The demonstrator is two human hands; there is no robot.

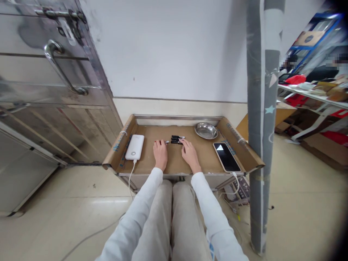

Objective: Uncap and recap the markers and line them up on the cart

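Observation:
Several small black stick-like pieces [176, 137] with pale ends lie side by side on the brown cardboard lining [174, 163] of a small table. My right hand [190, 155] rests just to their right, palm down, its fingers stretched out and the fingertips touching the pale ends. My left hand [160, 154] is on the cardboard to their left, fingers bent downward and close together. A small pale tip [167, 141] shows at its fingertips; the rest of that piece is hidden, and its kind is too small to make out.
A white power bank [135, 146] with a cable lies at the left. A shallow metal bowl [206, 131] stands at the back right, with a phone [226, 157] on a cable in front of it. Raised cardboard sides edge the table; a wrapped pole [262, 145] stands to the right.

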